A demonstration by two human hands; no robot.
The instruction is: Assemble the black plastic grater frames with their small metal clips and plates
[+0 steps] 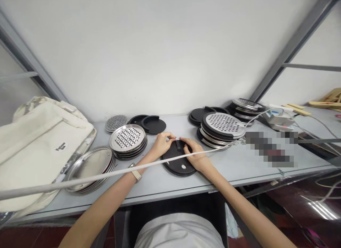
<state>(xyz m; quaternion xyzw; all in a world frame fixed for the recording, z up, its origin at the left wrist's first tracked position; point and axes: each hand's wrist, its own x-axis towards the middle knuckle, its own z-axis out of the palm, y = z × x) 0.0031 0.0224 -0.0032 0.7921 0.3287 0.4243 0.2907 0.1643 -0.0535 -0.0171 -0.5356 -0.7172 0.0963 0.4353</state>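
A black round disc with a white hole near its front edge lies on the table before me. A small black tab shows near its far edge. My left hand pinches with thumb and forefinger at that far edge, where a tiny shiny piece shows; what exactly the fingertips hold is too small to tell. My right hand is closed on the disc's right side, its fingertips by the same far edge. A white cable passes across the view in front of the disc and the left forearm.
Stacked metal grater plates and smooth metal plates are at left, beside a cream cloth bag. Black discs lie behind. At right stand black-rimmed grater stacks and further rimmed plates. Grey posts rise at both sides.
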